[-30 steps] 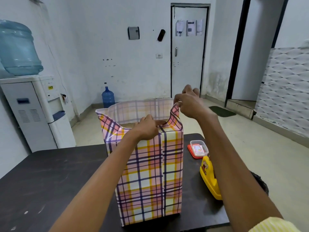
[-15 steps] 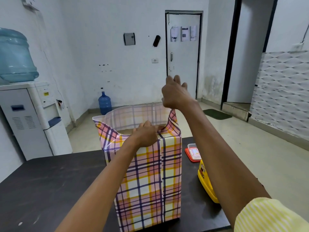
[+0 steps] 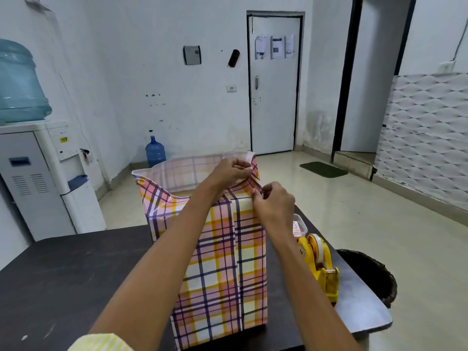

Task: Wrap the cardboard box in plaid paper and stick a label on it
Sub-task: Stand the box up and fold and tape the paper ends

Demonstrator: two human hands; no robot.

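The cardboard box [image 3: 182,193] stands upright on the dark bench [image 3: 63,274], a little to the right of the bench's middle and near its front edge, with the plaid paper [image 3: 222,262] wrapped around its sides. The paper is glossy, checked in pink, yellow and cream with dark purple lines. On the near face a vertical seam runs from top to bottom where one edge of the sheet overlaps the other. Above the box's top the paper stands up as an open collar; its paler inner side shows at 12 o'clock, and only a thin strip of brown cardboard is visible inside at the top. At the 10 o'clock corner the collar bends outward with a soft crease.

Both hands work at the 1 o'clock corner of the collar. The left hand [image 3: 229,171] reaches over the top, its fingers closed in a pinch on the paper's upper edge and folding it inward. The right hand [image 3: 274,202] sits just below and to the right of it, its fingers narrowed onto the folded paper at the box's corner edge. The two hands are close together, nearly touching.

At 3 o'clock from the box, on the bench, stands a yellow tape dispenser [image 3: 320,267], and just behind it a small clear container with a red lid [image 3: 300,228], partly hidden by the right forearm. A dark basket [image 3: 374,274] sits on the floor beyond the bench's right edge.
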